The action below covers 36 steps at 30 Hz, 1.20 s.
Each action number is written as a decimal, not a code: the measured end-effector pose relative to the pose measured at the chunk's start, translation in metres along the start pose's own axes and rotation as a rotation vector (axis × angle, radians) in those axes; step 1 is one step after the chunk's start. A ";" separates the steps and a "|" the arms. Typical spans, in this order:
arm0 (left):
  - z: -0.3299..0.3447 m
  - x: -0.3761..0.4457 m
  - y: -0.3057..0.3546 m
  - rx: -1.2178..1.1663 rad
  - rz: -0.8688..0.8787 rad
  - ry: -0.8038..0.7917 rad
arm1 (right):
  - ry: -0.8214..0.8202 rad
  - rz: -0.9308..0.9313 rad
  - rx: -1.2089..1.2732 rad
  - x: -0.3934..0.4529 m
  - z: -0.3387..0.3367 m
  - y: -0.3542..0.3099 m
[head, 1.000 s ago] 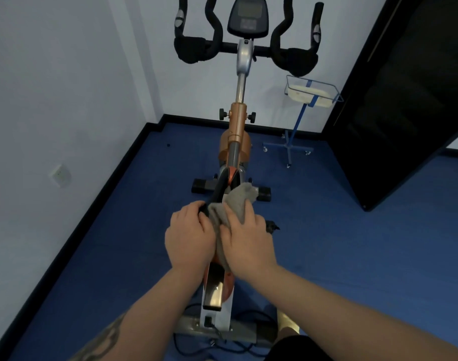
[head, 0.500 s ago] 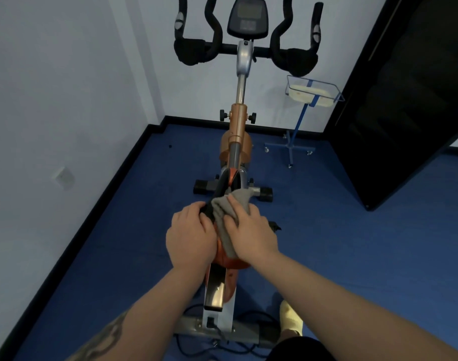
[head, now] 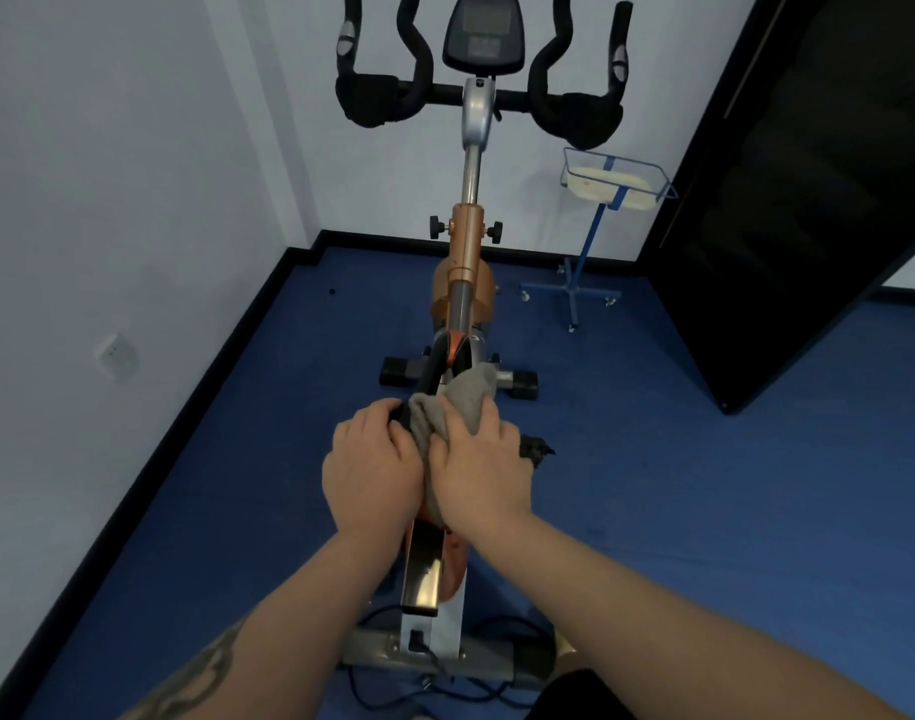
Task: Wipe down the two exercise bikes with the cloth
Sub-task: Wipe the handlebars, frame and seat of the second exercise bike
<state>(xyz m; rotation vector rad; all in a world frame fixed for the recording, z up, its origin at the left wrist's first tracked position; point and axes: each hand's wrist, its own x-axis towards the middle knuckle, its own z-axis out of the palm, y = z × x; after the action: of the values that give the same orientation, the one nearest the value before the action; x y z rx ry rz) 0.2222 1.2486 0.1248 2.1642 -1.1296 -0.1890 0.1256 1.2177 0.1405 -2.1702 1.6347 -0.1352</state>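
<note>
- Grey cloth (head: 458,407) lies bunched over the frame of the orange exercise bike (head: 464,283), between both hands.
- Right hand (head: 478,472) presses the cloth, fingers curled over it.
- Left hand (head: 373,472) grips the frame beside it, fingers curled together.
- Wire basket (head: 615,180) on a blue stand holds something pale, too blurred to identify.

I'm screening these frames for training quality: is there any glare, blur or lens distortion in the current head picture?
Head view: wide-angle bending curves the door edge and wall corner; a bright reflection sits on the bike frame below the hands; the light is even and cool, with soft shadows; the left hand, right hand and cloth look fairly sharp, with no obvious motion blur.
</note>
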 end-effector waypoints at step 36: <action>-0.002 0.001 0.003 0.010 0.025 0.004 | -0.067 0.204 0.409 0.028 -0.014 0.019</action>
<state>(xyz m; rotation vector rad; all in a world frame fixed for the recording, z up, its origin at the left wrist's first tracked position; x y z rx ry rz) 0.2215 1.2481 0.1280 2.1568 -1.1572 -0.1675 0.1125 1.1838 0.1416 -1.6791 1.6145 -0.3039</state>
